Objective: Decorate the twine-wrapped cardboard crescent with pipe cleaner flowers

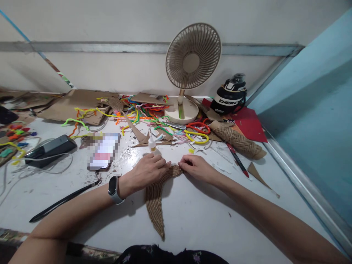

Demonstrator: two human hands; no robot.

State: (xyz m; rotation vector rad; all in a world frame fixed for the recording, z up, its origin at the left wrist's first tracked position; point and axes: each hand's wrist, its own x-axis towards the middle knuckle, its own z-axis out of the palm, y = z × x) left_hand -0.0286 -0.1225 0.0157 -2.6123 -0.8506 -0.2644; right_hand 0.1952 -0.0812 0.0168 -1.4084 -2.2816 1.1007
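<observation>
A curved, tapering piece covered in rows of brown jute twine (154, 201) lies on the white table, its pointed tip towards me. My left hand (150, 169) rests over its upper part, fingers bent and pressed down on it. At the piece's upper right end, my right hand (191, 167) pinches with thumb and forefinger; whatever is between those fingertips is too small to make out. Just beyond my left hand stands a small white glue bottle (151, 144). My left wrist wears a band with a dark screen (112, 186).
Behind my hands lie orange-handled scissors (198, 127), colourful pipe cleaners (145, 112) and cardboard scraps. A fan (193, 55), a black flask (229, 96) and a roll of twine (239, 141) stand or lie beyond. Left are a phone (104, 151) and a black device (51, 150) with cables.
</observation>
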